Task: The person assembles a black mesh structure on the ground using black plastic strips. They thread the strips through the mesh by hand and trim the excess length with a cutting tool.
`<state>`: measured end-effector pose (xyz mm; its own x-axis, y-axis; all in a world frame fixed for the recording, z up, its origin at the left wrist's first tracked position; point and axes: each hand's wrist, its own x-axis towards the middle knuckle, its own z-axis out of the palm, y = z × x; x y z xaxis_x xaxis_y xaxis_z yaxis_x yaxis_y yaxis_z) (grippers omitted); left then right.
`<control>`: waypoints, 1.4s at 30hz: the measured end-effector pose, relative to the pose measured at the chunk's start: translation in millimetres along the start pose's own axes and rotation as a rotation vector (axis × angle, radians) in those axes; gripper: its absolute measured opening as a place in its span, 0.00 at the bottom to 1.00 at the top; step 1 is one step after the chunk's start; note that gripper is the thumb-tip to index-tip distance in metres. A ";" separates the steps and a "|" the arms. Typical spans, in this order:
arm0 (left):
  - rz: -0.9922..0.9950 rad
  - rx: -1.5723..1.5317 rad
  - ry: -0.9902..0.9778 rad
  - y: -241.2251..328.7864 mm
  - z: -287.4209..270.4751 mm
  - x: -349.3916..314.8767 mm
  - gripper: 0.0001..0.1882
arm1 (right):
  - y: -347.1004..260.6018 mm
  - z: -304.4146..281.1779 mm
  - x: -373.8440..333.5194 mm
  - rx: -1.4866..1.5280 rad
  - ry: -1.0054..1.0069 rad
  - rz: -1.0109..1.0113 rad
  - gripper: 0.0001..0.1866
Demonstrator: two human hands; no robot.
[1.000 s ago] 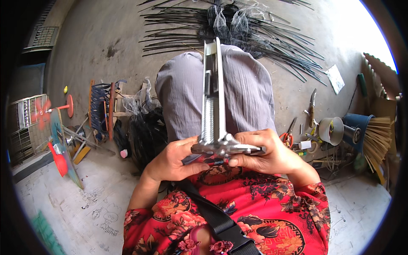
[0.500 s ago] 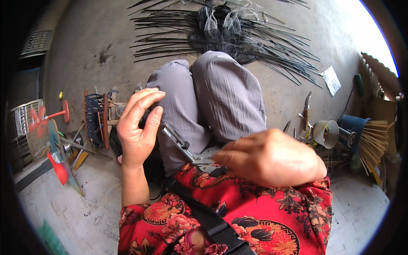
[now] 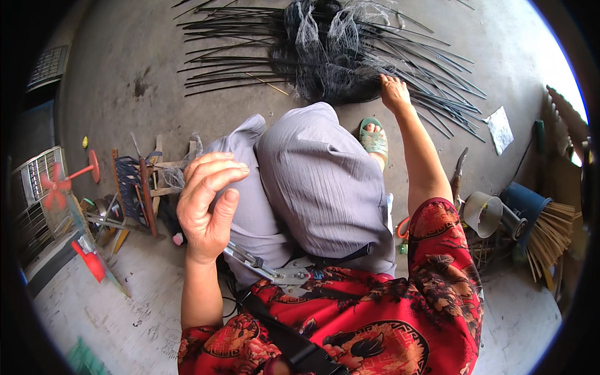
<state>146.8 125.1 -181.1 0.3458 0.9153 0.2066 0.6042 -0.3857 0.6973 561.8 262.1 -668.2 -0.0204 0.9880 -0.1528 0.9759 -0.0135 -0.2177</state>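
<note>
- Fingers of the left hand (image 3: 209,203) are spread and loosely curled, palm up, gripping nothing; the hand is raised at about nine o'clock from the grey-trousered knees (image 3: 312,181).
- Just below that wrist, at its five o'clock, a metal tool (image 3: 259,262) lies in the lap, its long axis running from ten o'clock to four o'clock. It lies just beside the left hand, apart from the fingers.
- Further left, on the concrete floor (image 3: 112,81), a wooden frame wound with dark netting (image 3: 134,187) stands at nine o'clock from the left hand, with red fan blades (image 3: 59,184) and a white fan grille (image 3: 34,194) beyond it.
- At twelve o'clock from the knees lies a spread of thin black rods (image 3: 250,62), their long axes running mostly nine to three o'clock, with a heap of black and grey net (image 3: 337,44) piled on their middle.
- The right hand (image 3: 395,92) is stretched out at one o'clock, fingers bent down onto the lower right edge of the net heap and the rods there; whether they have closed on a strand cannot be told.
- So the net and rods lie straight ahead of the right fingertips, touching them, and the right hand is far the nearer; the left is well apart from the heap.
- A green sandal (image 3: 374,136) shows just under the right forearm.
- At three o'clock stand a pale cone (image 3: 482,214), a blue bucket (image 3: 528,203) and a straw broom (image 3: 553,234).
</note>
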 end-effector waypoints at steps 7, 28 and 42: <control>-0.014 0.091 -0.016 -8.0 15.2 11.8 0.13 | -23.9 -21.7 -27.4 -0.136 0.079 -0.274 0.23; 0.021 0.095 -0.010 -2.8 19.4 28.7 0.08 | -61.3 61.5 -84.6 0.265 -0.056 -0.387 0.15; 0.111 0.039 0.071 1.3 -23.5 -38.7 0.06 | -157.7 -215.0 -104.6 0.762 0.358 -0.037 0.12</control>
<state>117.4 91.9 -172.1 0.3608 0.8723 0.3299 0.5933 -0.4876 0.6405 456.6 193.9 -410.7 0.1462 0.9771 0.1543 0.5596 0.0470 -0.8274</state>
